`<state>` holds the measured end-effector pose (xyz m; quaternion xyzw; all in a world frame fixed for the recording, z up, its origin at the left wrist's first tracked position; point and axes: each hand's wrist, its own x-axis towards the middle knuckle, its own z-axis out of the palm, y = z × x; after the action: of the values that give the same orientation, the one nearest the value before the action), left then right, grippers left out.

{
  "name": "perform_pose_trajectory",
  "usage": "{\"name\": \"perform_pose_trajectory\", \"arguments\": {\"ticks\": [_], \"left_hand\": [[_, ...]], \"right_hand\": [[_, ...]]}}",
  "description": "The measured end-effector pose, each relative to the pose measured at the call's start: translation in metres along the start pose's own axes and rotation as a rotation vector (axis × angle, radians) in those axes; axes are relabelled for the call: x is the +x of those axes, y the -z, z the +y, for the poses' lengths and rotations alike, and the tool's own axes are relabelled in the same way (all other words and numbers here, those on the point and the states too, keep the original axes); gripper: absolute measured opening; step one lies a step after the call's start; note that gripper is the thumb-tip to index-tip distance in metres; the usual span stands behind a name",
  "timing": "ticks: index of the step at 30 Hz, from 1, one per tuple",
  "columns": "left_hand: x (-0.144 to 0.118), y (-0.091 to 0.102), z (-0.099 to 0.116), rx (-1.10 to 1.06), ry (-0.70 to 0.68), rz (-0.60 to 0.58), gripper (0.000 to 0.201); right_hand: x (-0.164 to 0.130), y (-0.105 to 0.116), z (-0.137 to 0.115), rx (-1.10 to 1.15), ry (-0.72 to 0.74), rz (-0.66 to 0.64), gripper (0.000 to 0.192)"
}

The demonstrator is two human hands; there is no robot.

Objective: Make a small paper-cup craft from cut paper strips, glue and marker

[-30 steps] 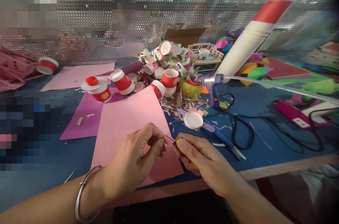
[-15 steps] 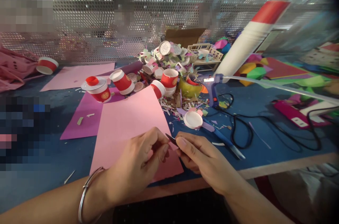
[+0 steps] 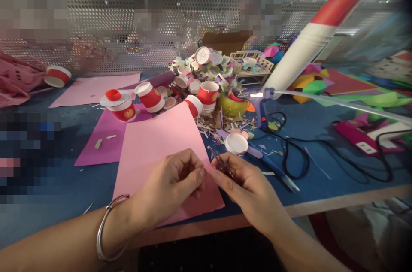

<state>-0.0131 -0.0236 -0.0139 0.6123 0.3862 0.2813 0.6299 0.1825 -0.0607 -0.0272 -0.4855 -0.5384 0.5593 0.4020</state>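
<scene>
A pink paper sheet (image 3: 157,147) lies on the blue table in front of me. My left hand (image 3: 170,184), with a metal bangle on its wrist, is curled with thumb and fingers pinched at the sheet's right edge. My right hand (image 3: 249,188) sits just right of it, almost touching, and grips a thin dark metal tool (image 3: 220,162) whose tip points up and to the left. What the left fingertips pinch is partly hidden.
Red paper cups (image 3: 207,94) and a scrap pile sit behind the sheet. A white lid (image 3: 236,143), blue scissors (image 3: 275,171), a blue glue gun (image 3: 260,107) and black cable (image 3: 322,152) lie to the right. A magenta sheet (image 3: 103,139) lies left. The wooden table edge (image 3: 337,205) runs close.
The thin tool was held between both hands. It has swung upright into my right hand, and my left hand has dropped its fingertips onto the sheet's edge.
</scene>
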Motion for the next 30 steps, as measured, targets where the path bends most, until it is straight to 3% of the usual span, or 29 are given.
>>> {"name": "perform_pose_trajectory", "arguments": {"ticks": [4, 9, 14, 21, 30], "left_hand": [[0.0013, 0.0035, 0.0005, -0.022, 0.038, -0.071, 0.022], [0.0007, 0.0071, 0.0020, 0.193, -0.119, 0.034, 0.020], [0.0007, 0.0038, 0.0023, 0.257, -0.140, 0.047, 0.015], [0.0038, 0.0045, -0.0009, -0.135, 0.025, 0.020, 0.021], [0.0012, 0.0032, 0.0035, -0.146, -0.075, 0.014, 0.014]], "right_hand": [[-0.0005, 0.0009, 0.0027, -0.040, 0.034, -0.001, 0.026], [-0.0017, 0.0015, 0.0050, -0.073, 0.012, 0.007, 0.028], [-0.0026, 0.0008, 0.0022, -0.083, 0.022, -0.002, 0.029], [-0.0038, -0.0010, -0.0014, -0.094, 0.011, 0.049, 0.031], [-0.0040, -0.0002, 0.0021, -0.036, 0.036, 0.039, 0.027]]}}
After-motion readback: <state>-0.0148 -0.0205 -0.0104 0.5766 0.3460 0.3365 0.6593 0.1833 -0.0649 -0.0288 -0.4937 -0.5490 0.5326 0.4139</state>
